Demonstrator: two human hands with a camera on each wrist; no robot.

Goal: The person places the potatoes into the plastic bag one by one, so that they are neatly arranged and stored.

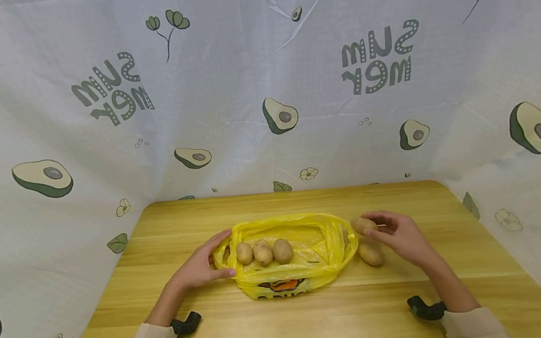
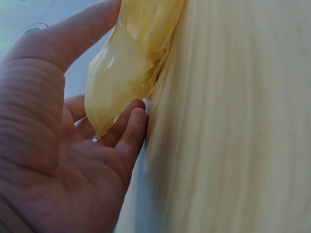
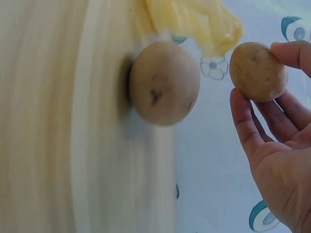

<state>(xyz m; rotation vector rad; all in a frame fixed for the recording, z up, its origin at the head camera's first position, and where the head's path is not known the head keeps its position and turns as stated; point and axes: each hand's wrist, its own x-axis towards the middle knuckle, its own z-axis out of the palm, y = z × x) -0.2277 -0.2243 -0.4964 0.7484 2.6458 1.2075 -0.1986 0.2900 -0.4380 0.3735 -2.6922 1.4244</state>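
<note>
A yellow plastic bag [image 1: 288, 281] lies on the table with its mouth spread wide. Inside, toward the left, sit three potatoes, among them a round potato [image 1: 283, 251]. My left hand [image 1: 201, 263] holds the bag's left end, thumb along the near rim and fingers at the far side; the left wrist view shows the gathered yellow plastic [image 2: 119, 73] between them. At the bag's right end, my right hand [image 1: 404, 235] pinches a potato [image 3: 258, 72] between thumb and fingertips, raised off the table. Another potato [image 1: 370, 254] rests on the table just below that hand.
The wooden table [image 1: 310, 326] ends at the back against a white curtain [image 1: 227, 88] printed with avocados. Black wrist devices sit on both arms, one a left strap mount [image 1: 186, 324], the other a right strap mount [image 1: 426, 309].
</note>
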